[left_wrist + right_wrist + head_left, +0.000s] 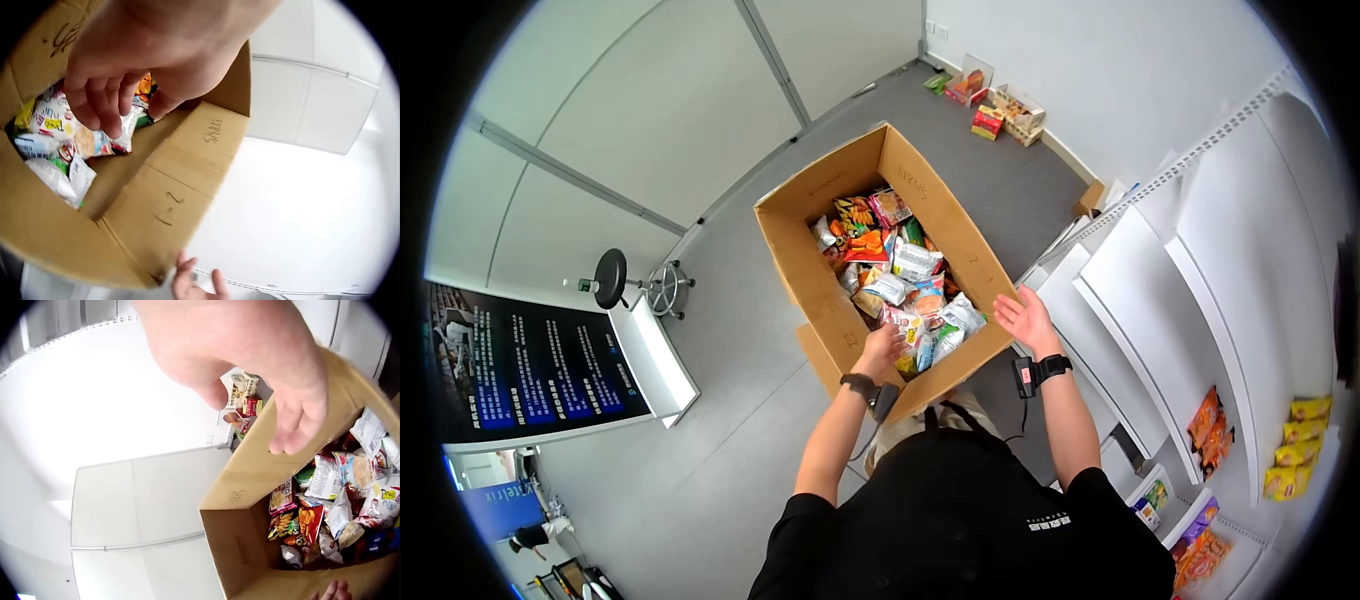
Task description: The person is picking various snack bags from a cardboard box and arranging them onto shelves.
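A large cardboard box stands in front of me, its flaps up, filled with snack bags in many colours. My left hand is over the near left part of the box, fingers loosely bent above the bags and holding nothing, as the left wrist view also shows. My right hand is at the box's right wall near the near right corner, palm turned up and fingers spread. In the right wrist view, the right fingers overlap the top of that wall, with nothing in their grasp.
White shelves rise at my right, with orange bags and yellow bags on them. Several snack boxes sit on the floor by the far wall. A round stool and a dark display board stand at left.
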The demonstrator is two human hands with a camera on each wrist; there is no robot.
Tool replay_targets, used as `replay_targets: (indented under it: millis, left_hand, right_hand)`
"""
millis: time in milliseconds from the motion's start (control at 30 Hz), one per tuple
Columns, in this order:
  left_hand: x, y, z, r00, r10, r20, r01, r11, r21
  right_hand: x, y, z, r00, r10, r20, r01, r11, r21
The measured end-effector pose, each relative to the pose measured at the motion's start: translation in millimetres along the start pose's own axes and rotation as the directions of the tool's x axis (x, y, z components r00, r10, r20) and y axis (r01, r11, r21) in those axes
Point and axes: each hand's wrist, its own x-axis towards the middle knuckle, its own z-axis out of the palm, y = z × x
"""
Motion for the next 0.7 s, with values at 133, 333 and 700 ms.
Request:
replay_targets:
  millis: [133,333,700]
  left_hand:
    - [56,18,10,0.982,-0.085,-0.166,0.098,0.993,0.068]
    - [138,10,11,0.972,-0.189,-0.142,0.184,0.982,-0.044]
    - [206,2,6,0.95,-0.206,-0.236,0.171,0.972,-0.158]
  right_hand:
    - [46,-16,8,0.99,0.131,-0.058,-0.137,0.984,-0.112]
    - [67,-15,10,0.964,0.186,-0.191,-0.233,0.936,-0.263]
    - [72,-25,17,0.937,0.26,-0.232,-0.325,0.894,-0.308]
